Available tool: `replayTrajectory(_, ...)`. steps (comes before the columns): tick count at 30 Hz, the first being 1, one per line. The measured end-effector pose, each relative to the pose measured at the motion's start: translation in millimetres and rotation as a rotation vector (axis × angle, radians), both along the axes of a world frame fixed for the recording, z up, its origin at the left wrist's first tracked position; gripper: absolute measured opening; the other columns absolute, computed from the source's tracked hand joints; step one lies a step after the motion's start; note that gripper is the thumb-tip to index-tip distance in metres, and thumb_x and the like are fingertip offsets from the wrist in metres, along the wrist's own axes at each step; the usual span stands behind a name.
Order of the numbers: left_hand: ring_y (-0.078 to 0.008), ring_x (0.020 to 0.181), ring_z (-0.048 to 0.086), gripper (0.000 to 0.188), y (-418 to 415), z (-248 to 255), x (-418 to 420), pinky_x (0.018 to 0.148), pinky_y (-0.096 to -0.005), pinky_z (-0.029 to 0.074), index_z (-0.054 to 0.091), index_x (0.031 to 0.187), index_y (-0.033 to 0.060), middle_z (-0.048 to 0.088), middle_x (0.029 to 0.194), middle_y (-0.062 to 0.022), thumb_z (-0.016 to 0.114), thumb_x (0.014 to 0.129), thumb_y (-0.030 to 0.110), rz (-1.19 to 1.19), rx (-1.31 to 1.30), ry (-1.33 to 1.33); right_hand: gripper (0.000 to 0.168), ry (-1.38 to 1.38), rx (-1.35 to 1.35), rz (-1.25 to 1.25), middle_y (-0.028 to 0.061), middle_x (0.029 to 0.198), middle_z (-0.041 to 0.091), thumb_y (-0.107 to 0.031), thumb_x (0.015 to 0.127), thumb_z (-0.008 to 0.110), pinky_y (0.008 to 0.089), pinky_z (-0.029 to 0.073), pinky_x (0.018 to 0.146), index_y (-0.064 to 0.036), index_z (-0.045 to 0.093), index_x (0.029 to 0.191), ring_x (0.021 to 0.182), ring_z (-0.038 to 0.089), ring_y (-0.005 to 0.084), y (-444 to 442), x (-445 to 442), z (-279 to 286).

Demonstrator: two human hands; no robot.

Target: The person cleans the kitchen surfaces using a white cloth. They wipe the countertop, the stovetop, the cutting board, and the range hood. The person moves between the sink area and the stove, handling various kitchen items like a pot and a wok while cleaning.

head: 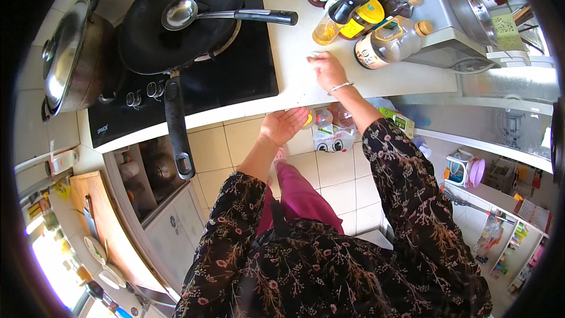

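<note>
My left hand (pixel 284 127) is held palm up with the fingers stretched out, just below the front edge of the white countertop (pixel 291 70). Nothing shows in its palm. Over the countertop, my right hand (pixel 329 70) is closed on a small white wad (pixel 312 56), mostly hidden by the fingers; its material is unclear. A few dark specks lie near the counter edge between the two hands. Right of my right hand stands a large plastic bottle with a handle (pixel 375 51). An oil bottle with a black top (pixel 326 33) is just beyond that hand.
A black wok (pixel 145 39) with a steel ladle (pixel 181 14) sits on the black gas hob (pixel 229 97), its handle jutting past the counter. A lidded pot (pixel 88 62) stands left. Several seasoning bottles crowd the back. Bags and bottles (pixel 334 139) rest on the floor below.
</note>
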State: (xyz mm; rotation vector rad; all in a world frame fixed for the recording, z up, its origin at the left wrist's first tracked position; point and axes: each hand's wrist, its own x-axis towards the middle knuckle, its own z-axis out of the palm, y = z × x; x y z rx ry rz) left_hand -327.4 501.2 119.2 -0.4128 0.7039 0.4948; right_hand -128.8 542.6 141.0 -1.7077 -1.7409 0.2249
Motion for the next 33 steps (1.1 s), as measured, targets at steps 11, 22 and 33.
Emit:
replayTrajectory(11, -0.0271, 0.101, 0.059, 0.034, 6, -32, -16, 0.092, -0.0405, 0.046, 0.059, 0.102, -0.0023, 0.064, 0.102, -0.0155, 0.036, 0.091, 0.021, -0.17, 0.205, -0.026, 0.009, 0.21, -0.049, -0.017, 0.0129, 0.073, 0.059, -0.006, 0.08, 0.057, 0.035, 0.046, 0.055, 0.0, 0.062, 0.084, 0.062, 0.057, 0.0277, -41, -46, 14)
replayTrajectory(22, -0.0302, 0.085, 0.062, 0.035, 0, -22, -83, 0.085, -0.0405, 0.049, 0.057, 0.095, -0.0073, 0.063, 0.088, -0.0176, 0.034, 0.091, 0.019, -0.085, 0.05, 0.139, 0.021, 0.015, -0.249, -0.004, 0.0166, 0.084, 0.057, 0.004, 0.072, 0.057, 0.0395, 0.046, 0.061, -0.003, 0.065, 0.09, 0.074, 0.057, 0.0318, -64, -95, -14)
replayTrajectory(33, -0.0195, 0.066, 0.047, 0.022, -96, 2, -298, 0.064, -0.0319, 0.044, 0.047, 0.075, 0.0019, 0.047, 0.068, -0.0067, 0.039, 0.089, 0.017, 0.364, 0.075, -0.059, 0.026, 1.686, -0.728, 0.017, 0.0054, 0.085, 0.064, 0.002, 0.073, 0.06, 0.0262, 0.048, 0.066, 0.0, 0.062, 0.099, 0.07, 0.06, 0.0142, -47, -247, 13)
